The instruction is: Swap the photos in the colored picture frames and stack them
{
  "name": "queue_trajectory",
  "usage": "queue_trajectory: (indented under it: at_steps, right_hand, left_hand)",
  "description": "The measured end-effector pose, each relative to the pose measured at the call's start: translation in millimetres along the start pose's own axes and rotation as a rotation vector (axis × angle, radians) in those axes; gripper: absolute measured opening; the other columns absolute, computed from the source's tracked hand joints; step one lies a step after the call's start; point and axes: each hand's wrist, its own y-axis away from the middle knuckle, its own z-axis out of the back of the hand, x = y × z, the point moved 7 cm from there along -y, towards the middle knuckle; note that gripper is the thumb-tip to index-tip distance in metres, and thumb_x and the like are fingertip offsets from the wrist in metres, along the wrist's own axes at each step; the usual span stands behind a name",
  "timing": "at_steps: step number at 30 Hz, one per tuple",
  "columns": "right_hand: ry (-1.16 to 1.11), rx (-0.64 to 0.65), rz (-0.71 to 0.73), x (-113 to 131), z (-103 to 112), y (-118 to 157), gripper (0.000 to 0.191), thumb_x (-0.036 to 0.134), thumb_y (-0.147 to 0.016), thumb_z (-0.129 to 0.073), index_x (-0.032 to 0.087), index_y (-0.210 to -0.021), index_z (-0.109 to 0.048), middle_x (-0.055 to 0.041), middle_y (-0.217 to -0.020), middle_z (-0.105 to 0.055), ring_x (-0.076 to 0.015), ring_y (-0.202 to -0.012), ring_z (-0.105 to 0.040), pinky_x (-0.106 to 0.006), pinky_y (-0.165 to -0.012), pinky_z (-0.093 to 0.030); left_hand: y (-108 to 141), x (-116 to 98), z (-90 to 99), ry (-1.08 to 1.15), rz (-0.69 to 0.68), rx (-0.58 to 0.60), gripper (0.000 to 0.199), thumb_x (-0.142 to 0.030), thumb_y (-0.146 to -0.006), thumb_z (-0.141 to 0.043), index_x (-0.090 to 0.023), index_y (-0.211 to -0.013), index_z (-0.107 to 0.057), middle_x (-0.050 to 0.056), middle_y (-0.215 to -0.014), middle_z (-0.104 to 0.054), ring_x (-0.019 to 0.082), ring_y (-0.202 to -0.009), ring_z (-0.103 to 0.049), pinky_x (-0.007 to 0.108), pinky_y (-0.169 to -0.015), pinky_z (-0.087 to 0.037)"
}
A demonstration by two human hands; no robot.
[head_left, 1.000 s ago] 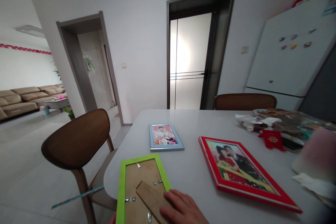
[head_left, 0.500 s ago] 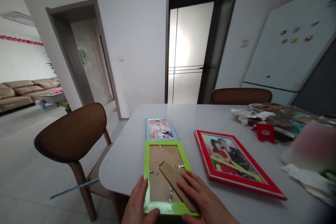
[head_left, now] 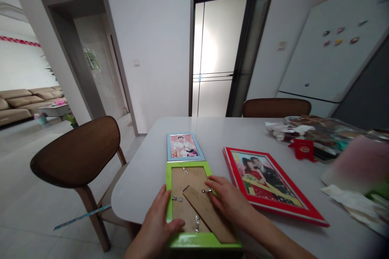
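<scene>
Green frame [head_left: 200, 240] back-up on the table [head_left: 142, 186], between my hands.
My left hand [head_left: 156, 220] clasps its left edge, thumb over the backing [head_left: 179, 178]; my right hand [head_left: 227, 198], loosely open, touches the right edge by a clip [head_left: 206, 190].

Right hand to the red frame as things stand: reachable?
Probably yes. The right hand is at the green frame's right side, and the red frame lies just beyond it, with nothing on top. The forearm already passes close to its near edge.
</scene>
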Motion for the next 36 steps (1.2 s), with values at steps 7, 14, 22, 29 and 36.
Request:
queue_trajectory:
  at_steps: [7, 14, 22, 29, 36]
  right_hand:
    - [0.111, -0.045, -0.075, -10.8, -8.1, -24.9, 0.024, 0.008, -0.071, -0.040, 0.016, -0.072, -0.063, -0.0093, -0.085, -0.057, -0.0190, -0.086, -0.047, -0.027, -0.076, -0.036]
    - [0.055, -0.104, 0.017, 16.2, -9.6, -20.1, 0.020, 0.015, -0.074, -0.045, 0.018, -0.084, -0.062, -0.0081, -0.099, -0.055, -0.0194, -0.093, -0.045, -0.029, -0.081, -0.033]
    - [-0.036, -0.011, 0.163, 75.7, -37.1, -36.5, 0.014, 0.022, -0.076, -0.048, 0.020, -0.073, -0.061, -0.0031, -0.083, -0.056, -0.0160, -0.085, -0.047, -0.027, -0.076, -0.034]
    - [0.010, -0.042, 0.083, 69.9, -40.0, -43.9, 0.014, 0.018, -0.075, -0.046, 0.017, -0.071, -0.059, -0.0045, -0.080, -0.057, -0.0155, -0.081, -0.049, -0.025, -0.074, -0.035]
    - [0.073, -0.150, -0.042, 24.6, -35.1, -72.9, 0.025, 0.021, -0.081, -0.037, 0.014, -0.082, -0.061, -0.0085, -0.085, -0.057, -0.0168, -0.083, -0.048, -0.027, -0.076, -0.033]
  left_hand:
    - [-30.3, 9.3, 0.1, -0.034, -0.047, -0.109, 0.060, -0.023, -0.064, -0.051, -0.003, -0.119, -0.040, 0.015, -0.133, -0.031, 0.021, -0.122, -0.029, 0.032, -0.101, -0.022]
    - [-23.9, 7.0, -2.3, -0.103, -0.082, -0.089, 0.061, -0.020, -0.064, -0.047, -0.001, -0.120, -0.038, 0.015, -0.134, -0.029, 0.021, -0.122, -0.027, 0.031, -0.102, -0.021]
    - [-24.9, 8.1, -5.1, -0.137, -0.076, -0.082, 0.059, -0.016, -0.064, -0.043, -0.003, -0.121, -0.038, 0.014, -0.134, -0.029, 0.018, -0.123, -0.027, 0.029, -0.102, -0.020]
    - [-23.4, 8.9, -5.9, -0.135, -0.069, -0.086, 0.059, -0.014, -0.062, -0.042, -0.004, -0.121, -0.039, 0.012, -0.135, -0.029, 0.017, -0.123, -0.026, 0.028, -0.102, -0.019]
    - [-23.1, 8.5, -5.4, -0.139, -0.066, -0.085, 0.061, -0.014, -0.062, -0.043, -0.003, -0.121, -0.037, 0.013, -0.135, -0.028, 0.018, -0.123, -0.026, 0.028, -0.102, -0.019]
